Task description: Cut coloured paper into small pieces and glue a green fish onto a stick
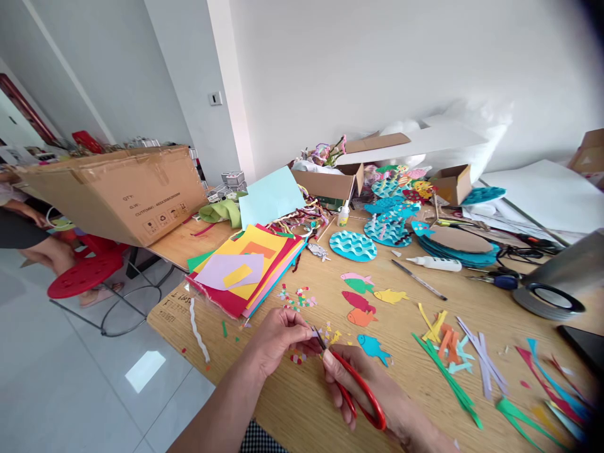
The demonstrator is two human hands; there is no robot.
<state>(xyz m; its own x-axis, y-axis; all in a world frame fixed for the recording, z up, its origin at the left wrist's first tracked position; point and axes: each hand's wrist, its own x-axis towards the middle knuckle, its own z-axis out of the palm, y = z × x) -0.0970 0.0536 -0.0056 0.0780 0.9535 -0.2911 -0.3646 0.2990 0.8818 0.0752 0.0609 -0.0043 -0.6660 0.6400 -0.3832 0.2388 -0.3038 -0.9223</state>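
Red-handled scissors [361, 380] are in my right hand [356, 371], with their blades pointing up and left. My left hand [285, 340] pinches a small piece of light purple paper [313, 335] right at the blade tips. Under and around my hands lie small cut paper bits [299, 299] in several colours. Just right of them are paper fish: a blue one [374, 348], an orange one [361, 316], a yellow one [391, 296], and others in red, green and pink.
Stacked coloured paper [245, 270] lies at the left. Cut paper strips [446, 377] spread over the right side. A glue bottle [436, 263], a pen [419, 280], a wavy blue oval [353, 245] and a tape roll [547, 301] sit behind. Someone stands beyond the large carton [141, 195].
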